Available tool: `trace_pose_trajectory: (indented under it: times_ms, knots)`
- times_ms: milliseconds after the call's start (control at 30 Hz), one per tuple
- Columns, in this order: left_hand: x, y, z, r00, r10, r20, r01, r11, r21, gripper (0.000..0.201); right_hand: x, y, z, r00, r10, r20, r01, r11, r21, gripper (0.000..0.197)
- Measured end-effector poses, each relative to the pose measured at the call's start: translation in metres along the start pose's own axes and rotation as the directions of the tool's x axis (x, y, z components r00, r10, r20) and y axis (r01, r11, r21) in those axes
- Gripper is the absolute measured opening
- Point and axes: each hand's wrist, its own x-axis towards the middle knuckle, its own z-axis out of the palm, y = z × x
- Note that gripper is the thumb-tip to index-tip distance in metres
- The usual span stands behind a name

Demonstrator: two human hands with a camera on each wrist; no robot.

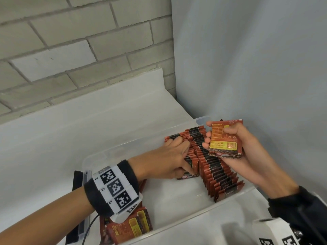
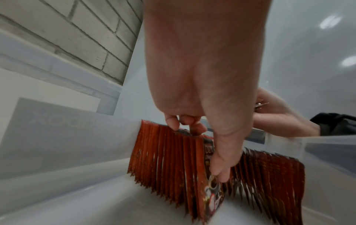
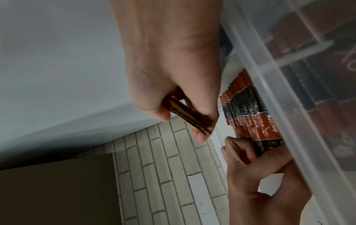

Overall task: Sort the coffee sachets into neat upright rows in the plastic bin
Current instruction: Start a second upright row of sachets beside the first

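A clear plastic bin (image 1: pixel 185 221) holds two upright rows of red-and-black coffee sachets (image 1: pixel 217 167). My left hand (image 1: pixel 185 156) is inside the bin on the left row (image 2: pixel 163 155). Its fingers curl over the tops and its thumb (image 2: pixel 219 166) presses the front sachet (image 2: pixel 212 196), pinching that end of the row. My right hand (image 1: pixel 217 135) hovers over the right row and grips a small flat stack of sachets (image 1: pixel 224 138), seen edge-on as the stack (image 3: pixel 185 115) in the right wrist view. Loose sachets (image 1: pixel 127 227) lie in the bin's near left corner.
The bin stands on a white surface (image 1: pixel 70 135) in a corner between a brick wall (image 1: pixel 79 41) and a plain grey wall (image 1: pixel 256 68). A black and clear object (image 1: pixel 77 200) lies left of the bin. A brown box (image 3: pixel 57 190) shows in the right wrist view.
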Motion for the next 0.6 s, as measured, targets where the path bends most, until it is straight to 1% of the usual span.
trace_pose_trajectory:
  times_ms: [100, 200, 267, 333, 400, 500, 600]
  knots:
    - [0.000, 0.000, -0.004, 0.999, -0.025, 0.039, 0.027, 0.999, -0.041, 0.030, 0.000, 0.001, 0.000, 1.000, 0.020, 0.007, -0.019, 0.999, -0.040, 0.047]
    - [-0.001, 0.002, -0.014, 0.995, -0.076, 0.067, 0.086, 0.982, -0.166, 0.028, 0.001, 0.001, 0.001, 1.000, 0.029, -0.003, -0.029, 0.993, -0.111, 0.041]
    - [-0.003, 0.003, -0.027, 0.988, -0.134, 0.071, 0.149, 0.952, -0.267, 0.028, 0.000, 0.001, 0.001, 0.999, 0.032, 0.003, -0.031, 0.983, -0.181, 0.038]
    - [-0.003, 0.004, -0.042, 0.977, -0.202, 0.067, 0.212, 0.908, -0.361, 0.029, 0.000, 0.002, 0.001, 0.999, 0.037, 0.018, -0.031, 0.961, -0.275, 0.038]
    - [-0.003, 0.007, -0.057, 0.966, -0.253, 0.043, 0.244, 0.854, -0.459, 0.035, 0.000, 0.003, 0.000, 0.999, 0.035, 0.017, -0.027, 0.938, -0.346, 0.039]
    - [0.001, 0.013, -0.064, 0.944, -0.330, -0.023, 0.244, 0.741, -0.626, 0.040, 0.000, 0.003, -0.001, 0.999, 0.032, 0.023, -0.021, 0.918, -0.396, 0.039]
    - [0.007, 0.016, -0.058, 0.916, -0.377, -0.140, 0.193, 0.717, -0.669, 0.029, 0.001, 0.003, -0.002, 0.999, 0.024, 0.025, -0.011, 0.905, -0.426, 0.039]
